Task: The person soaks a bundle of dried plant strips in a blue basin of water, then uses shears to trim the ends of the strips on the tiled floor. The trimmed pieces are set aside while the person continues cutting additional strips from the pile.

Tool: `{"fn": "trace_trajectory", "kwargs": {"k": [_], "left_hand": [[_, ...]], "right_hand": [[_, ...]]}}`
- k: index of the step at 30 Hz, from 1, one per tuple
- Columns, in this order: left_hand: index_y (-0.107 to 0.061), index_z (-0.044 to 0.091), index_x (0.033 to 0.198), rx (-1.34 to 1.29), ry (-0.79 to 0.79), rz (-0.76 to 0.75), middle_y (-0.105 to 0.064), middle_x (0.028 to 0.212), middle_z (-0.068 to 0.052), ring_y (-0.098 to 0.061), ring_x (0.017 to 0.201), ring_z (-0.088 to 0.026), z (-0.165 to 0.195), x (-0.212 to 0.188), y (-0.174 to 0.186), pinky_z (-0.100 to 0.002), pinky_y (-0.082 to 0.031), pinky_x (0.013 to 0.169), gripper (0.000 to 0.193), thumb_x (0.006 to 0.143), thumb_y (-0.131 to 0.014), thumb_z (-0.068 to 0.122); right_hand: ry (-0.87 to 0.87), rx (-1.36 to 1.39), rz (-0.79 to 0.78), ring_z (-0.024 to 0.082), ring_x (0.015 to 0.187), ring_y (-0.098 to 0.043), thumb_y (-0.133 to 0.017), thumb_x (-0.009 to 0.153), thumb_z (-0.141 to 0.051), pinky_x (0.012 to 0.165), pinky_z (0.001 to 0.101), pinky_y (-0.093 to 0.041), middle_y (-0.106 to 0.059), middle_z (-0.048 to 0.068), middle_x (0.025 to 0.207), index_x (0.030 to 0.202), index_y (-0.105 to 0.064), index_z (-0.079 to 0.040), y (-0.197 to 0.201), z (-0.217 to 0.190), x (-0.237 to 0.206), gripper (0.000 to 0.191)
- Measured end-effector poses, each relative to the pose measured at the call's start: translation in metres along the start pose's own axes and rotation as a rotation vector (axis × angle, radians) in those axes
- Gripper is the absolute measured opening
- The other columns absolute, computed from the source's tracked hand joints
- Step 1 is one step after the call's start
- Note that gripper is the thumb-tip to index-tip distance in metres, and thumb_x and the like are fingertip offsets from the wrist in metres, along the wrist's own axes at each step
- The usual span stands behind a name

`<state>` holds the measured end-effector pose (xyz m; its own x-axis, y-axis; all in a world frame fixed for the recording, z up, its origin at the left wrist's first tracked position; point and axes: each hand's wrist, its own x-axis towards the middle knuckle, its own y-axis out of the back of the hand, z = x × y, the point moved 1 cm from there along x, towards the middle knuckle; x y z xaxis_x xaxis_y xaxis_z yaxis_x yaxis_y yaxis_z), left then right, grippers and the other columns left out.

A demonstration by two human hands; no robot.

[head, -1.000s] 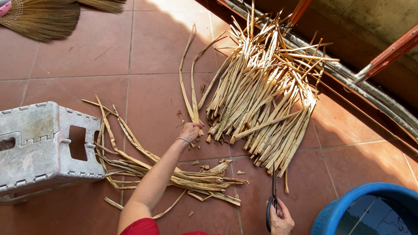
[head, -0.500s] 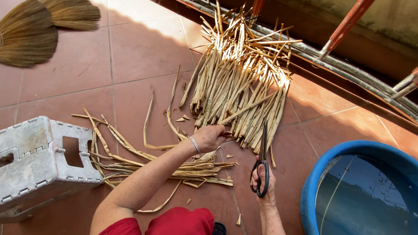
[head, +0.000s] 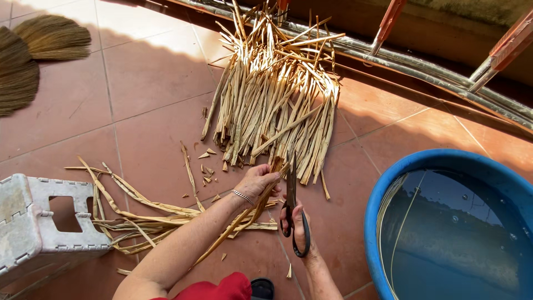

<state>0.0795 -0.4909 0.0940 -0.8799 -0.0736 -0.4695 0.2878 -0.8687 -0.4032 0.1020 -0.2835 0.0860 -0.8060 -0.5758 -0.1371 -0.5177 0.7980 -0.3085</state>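
Scissors with black handles stand almost upright in the right hand, whose fingers are hooked through the loops and closed on them; the blades point up and away from the person, their tips near the cut ends of a long dried strip. Whether the blades are parted or together cannot be told at this size.

Left hand is clamped on that strip near its upper end, fingers curled over and thumb tucked under, a thin bracelet at the wrist. The strip runs down and to the left from the grip, slanting across the forearm toward the floor. Its top end sits just beside the scissor blades.

Beyond both hands, on the red tiled floor, lies a large pile of straight dried reeds, fanned out with their lower ends toward the person. To the left, a looser heap of bent, curling strips spreads across the tiles, with small cut chips scattered between the two heaps.

At the far left edge sits an overturned pale plastic stool, touching the loose heap. A blue tub of water fills the lower right corner. Two brooms lie at upper left, well apart from the work.
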Motion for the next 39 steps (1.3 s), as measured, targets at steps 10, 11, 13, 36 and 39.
{"fn": "trace_trajectory", "kwargs": {"k": [10,11,13,36,39], "left_hand": [[-0.056,0.002,0.111,-0.081,-0.021,0.032,-0.066,0.091,-0.008,-0.072,0.07,-0.016,-0.02,-0.007,0.0,-0.032,-0.064,0.061,0.025,0.097,-0.069,0.017],[-0.056,0.001,0.112,-0.079,-0.024,0.033,-0.067,0.092,-0.008,-0.072,0.07,-0.016,-0.021,-0.007,0.002,-0.032,-0.065,0.063,0.025,0.097,-0.068,0.017],[-0.057,0.0,0.111,-0.08,-0.03,0.035,-0.068,0.093,-0.009,-0.072,0.07,-0.015,-0.022,-0.007,0.005,-0.032,-0.065,0.064,0.024,0.097,-0.068,0.017],[-0.073,0.006,0.113,0.246,0.055,0.126,-0.068,0.088,-0.001,-0.064,0.076,-0.007,-0.028,-0.015,0.033,-0.024,-0.056,0.068,0.024,0.097,-0.066,0.022],[-0.073,0.007,0.115,0.179,-0.017,0.124,-0.068,0.089,0.001,-0.063,0.078,-0.006,-0.026,-0.012,0.036,-0.024,-0.056,0.07,0.025,0.095,-0.069,0.022]], "right_hand": [[-0.081,-0.107,0.05,0.006,0.058,-0.046,-0.039,0.093,-0.071,0.046,0.0223,-0.038,-0.052,-0.001,0.078,0.147,-0.05,-0.007,-0.004,0.003,-0.002,0.084],[-0.081,-0.137,0.063,0.006,0.059,-0.046,-0.039,0.093,-0.07,0.047,0.0227,-0.038,-0.052,-0.001,0.077,0.146,-0.051,-0.006,-0.005,0.003,-0.003,0.084],[-0.078,-0.196,0.085,0.006,0.059,-0.046,-0.04,0.094,-0.07,0.048,0.0234,-0.039,-0.052,-0.001,0.076,0.144,-0.052,-0.005,-0.007,0.004,-0.002,0.083],[0.04,-0.52,0.14,0.007,0.056,-0.05,-0.034,0.096,-0.068,0.048,0.0257,-0.043,-0.05,-0.002,0.067,0.137,-0.058,-0.007,-0.005,0.016,0.006,0.078],[-0.06,-0.561,0.084,0.008,0.062,-0.055,-0.034,0.094,-0.07,0.055,0.0266,-0.048,-0.053,-0.001,0.069,0.144,-0.052,-0.008,-0.006,0.023,0.007,0.082]]}}
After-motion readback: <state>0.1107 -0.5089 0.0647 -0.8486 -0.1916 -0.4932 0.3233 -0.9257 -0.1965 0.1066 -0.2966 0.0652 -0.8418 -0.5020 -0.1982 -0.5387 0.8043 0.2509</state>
